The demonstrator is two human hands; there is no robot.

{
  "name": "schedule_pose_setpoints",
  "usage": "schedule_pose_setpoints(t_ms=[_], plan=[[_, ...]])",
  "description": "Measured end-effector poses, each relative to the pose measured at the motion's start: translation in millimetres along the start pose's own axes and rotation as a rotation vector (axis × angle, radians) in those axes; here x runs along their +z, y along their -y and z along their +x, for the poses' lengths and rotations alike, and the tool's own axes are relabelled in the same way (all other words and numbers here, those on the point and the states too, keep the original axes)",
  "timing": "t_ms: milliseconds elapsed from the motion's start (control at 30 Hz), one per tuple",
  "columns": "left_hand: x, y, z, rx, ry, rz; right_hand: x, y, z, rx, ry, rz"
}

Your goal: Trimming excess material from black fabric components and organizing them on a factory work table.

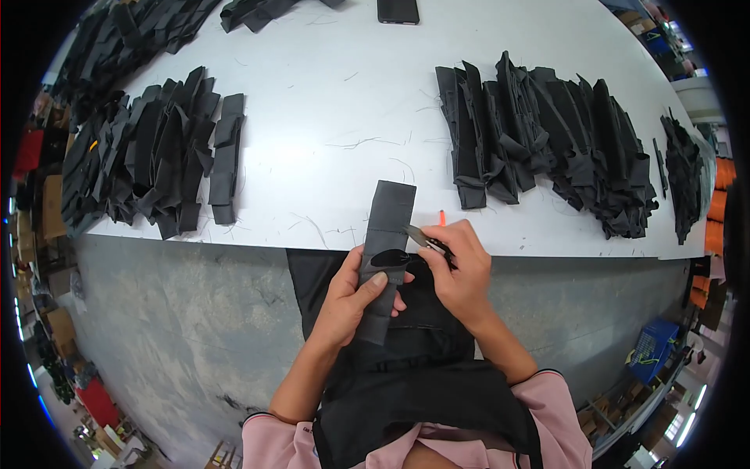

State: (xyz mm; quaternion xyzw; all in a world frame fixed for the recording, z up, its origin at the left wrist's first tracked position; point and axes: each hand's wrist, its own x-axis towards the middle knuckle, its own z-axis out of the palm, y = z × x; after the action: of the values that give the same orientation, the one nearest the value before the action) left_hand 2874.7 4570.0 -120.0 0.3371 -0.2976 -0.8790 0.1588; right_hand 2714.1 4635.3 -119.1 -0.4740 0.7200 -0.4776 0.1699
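Observation:
A black sewn fabric strip runs nearly upright over the table's front edge, with my left hand gripping its lower half. The thumb presses on the front, and fingertips show at the strip's right side. Just above the thumb a fold of the cloth gapes open. Closed around a small pair of thread snips, my right hand brings their tips to the strip's right edge near its middle. Whether the blades touch a thread there is too small to tell.
On the white table, black strips lie in a left pile and a larger right pile. One single strip lies beside the left pile. Loose threads are scattered about. A phone rests at the far edge.

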Motion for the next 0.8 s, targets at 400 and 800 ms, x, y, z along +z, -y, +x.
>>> schedule_pose_setpoints(t_ms=[400, 800], plan=[[0.0, 3.7, 1.4, 0.008, -0.048, 0.149, -0.2, 0.2, 4.8, -0.152, 0.139, -0.060], [-1.7, 8.7, 0.7, 0.037, -0.097, 0.275, 5.2, 5.3, 5.7, -0.333, 0.201, -0.269]])
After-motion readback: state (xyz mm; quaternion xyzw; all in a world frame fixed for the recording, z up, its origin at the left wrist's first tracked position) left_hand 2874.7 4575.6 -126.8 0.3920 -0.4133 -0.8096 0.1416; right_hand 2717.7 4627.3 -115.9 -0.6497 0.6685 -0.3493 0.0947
